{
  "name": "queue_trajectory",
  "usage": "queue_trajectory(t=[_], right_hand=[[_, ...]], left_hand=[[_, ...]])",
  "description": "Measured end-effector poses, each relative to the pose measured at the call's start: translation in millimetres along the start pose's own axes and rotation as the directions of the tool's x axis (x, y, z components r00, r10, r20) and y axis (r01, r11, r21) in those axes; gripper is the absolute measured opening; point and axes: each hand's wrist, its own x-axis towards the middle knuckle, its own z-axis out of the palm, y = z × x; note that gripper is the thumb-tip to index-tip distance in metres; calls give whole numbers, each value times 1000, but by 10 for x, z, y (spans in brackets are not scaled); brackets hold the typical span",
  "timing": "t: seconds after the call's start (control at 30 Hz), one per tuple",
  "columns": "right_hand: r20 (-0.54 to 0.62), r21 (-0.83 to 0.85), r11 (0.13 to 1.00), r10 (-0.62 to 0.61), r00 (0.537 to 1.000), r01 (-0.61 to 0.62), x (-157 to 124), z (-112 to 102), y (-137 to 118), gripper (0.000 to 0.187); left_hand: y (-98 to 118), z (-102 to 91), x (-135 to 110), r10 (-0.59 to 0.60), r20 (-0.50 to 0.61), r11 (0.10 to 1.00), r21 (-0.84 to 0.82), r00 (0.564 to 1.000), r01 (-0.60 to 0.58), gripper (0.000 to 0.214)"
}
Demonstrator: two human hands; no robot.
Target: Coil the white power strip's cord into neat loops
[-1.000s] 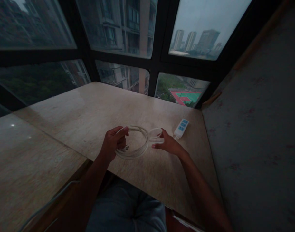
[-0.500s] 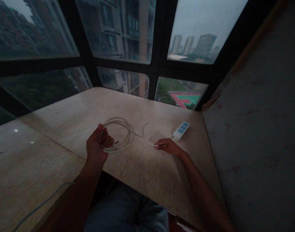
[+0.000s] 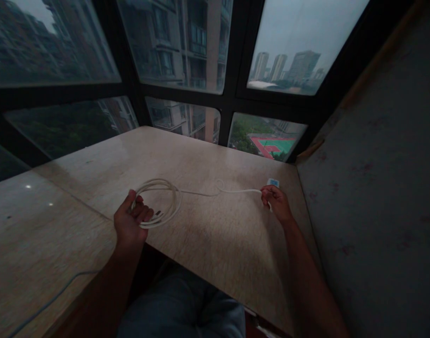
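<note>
Several loops of a white power cord (image 3: 180, 197) hang from my left hand (image 3: 132, 217), whose fingers are wrapped round them. The cord's plug (image 3: 158, 213) shows inside the coil, near my fingertips. From the coil a single stretch of cord runs right across the tabletop, with a small kinked loop midway. My right hand (image 3: 276, 203) pinches this stretch and lifts it a little. Just behind my right hand lies the white power strip (image 3: 273, 182) with blue socket faces; the hand hides most of it.
The marble-like tabletop (image 3: 208, 244) ends at a front edge above my lap. A grey cable (image 3: 56, 300) lies at the lower left. Dark-framed windows (image 3: 225, 117) border the back, and a patterned wall (image 3: 370, 211) stands on the right.
My right hand has moved right and slightly up with the cord, drawing out part of its loose loop. My left hand has shifted a little left with the coil. The power strip is now mostly covered.
</note>
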Motion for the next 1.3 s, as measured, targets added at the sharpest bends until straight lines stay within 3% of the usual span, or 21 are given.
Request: queue_trajectory(t=[0.27, 0.4, 0.57, 0.7, 0.93, 1.0, 1.13, 1.3], right_hand=[[-108, -112, 993, -45, 993, 33, 29, -2, 20, 41], [-94, -194, 980, -64, 994, 45, 31, -50, 47, 41], [-113, -299, 953, -87, 990, 50, 44, -104, 73, 43], [-43, -320, 945, -87, 995, 69, 63, -148, 31, 43], [-240, -447, 894, -86, 967, -31, 79, -282, 26, 39], [-192, -492, 869, -44, 980, -57, 79, -290, 53, 36], [28, -636, 768, 117, 993, -72, 70, -248, 104, 30], [263, -834, 551, 369, 891, 18, 47, -85, 131, 26]], left_hand=[[147, -81, -119, 64, -29, 995, -80, 998, -66, 26], [226, -30, -151, 103, -84, 991, -76, 991, -109, 26], [250, 0, -164, 75, -65, 996, -40, 995, -77, 27], [288, -10, -201, 49, -124, 998, -32, 991, -54, 24], [382, -42, -219, 170, -179, 978, -90, 969, -188, 28], [412, -58, -225, 207, -180, 969, -98, 962, -226, 31], [484, -73, -260, 277, -86, 945, -156, 957, -288, 41], [523, 11, -342, 204, 10, 954, -225, 979, -196, 50]])
